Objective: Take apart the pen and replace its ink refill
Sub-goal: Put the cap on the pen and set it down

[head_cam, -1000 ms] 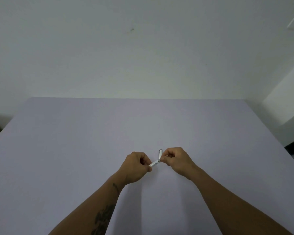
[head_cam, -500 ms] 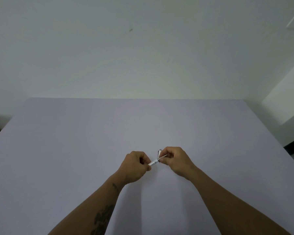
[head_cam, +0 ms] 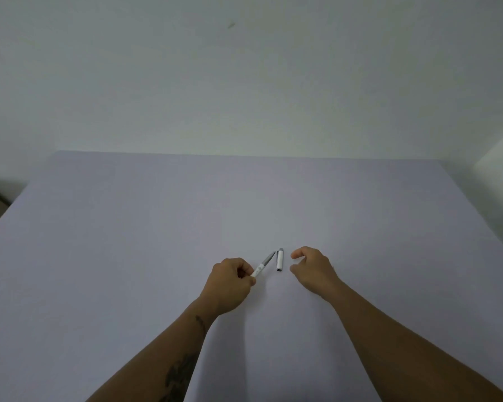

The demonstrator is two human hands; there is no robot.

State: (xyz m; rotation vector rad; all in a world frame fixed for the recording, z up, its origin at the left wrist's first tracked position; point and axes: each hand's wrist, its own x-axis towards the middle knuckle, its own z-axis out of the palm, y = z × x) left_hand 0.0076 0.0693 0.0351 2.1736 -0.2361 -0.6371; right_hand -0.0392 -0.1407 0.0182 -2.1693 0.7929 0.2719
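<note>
My left hand [head_cam: 228, 281] is closed around a white pen body [head_cam: 262, 266] whose grey tip end points up and to the right. A white pen cap [head_cam: 279, 259] with a grey end lies on the table just right of that tip, untouched. To the right of the cap, my right hand [head_cam: 312, 269] hovers with thumb and fingers apart and nothing in it. No separate refill is visible.
The lilac table [head_cam: 128, 256] spreads wide around my hands, its far edge meeting a plain white wall [head_cam: 244, 82]. A white ledge [head_cam: 500, 169] stands at the far right and a dark corner at the left edge.
Both hands were pinching the pen together. Now my right hand has let go and drawn off to the right, and the cap lies in plain view on the table.
</note>
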